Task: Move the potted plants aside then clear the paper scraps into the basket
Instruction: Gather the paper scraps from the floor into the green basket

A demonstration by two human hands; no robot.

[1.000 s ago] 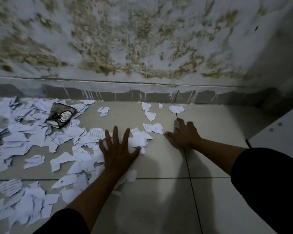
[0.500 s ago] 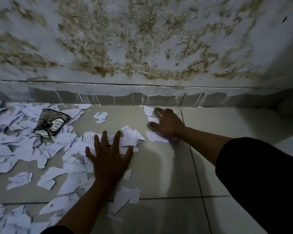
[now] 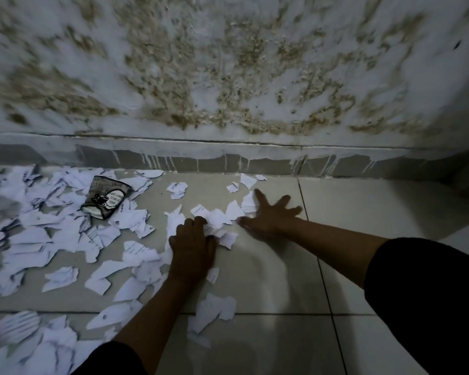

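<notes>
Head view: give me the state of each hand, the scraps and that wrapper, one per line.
left hand: fingers curled, bunching scraps on the tile
right hand: fingers spread, flat against the scraps, motion-blurred
paper scraps: loose, scattered over the floor, mostly to the left
printed wrapper: crumpled, lying on the scraps near the wall

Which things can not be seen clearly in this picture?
All in the head view:
- Right hand: motion blur smears its fingers, so any hold on a scrap is unclear.
- Left hand: its fingertips curl into the paper scraps; its grip is hidden.
- Crumpled packet: print too small to read.
- Basket and potted plants: out of frame.
</notes>
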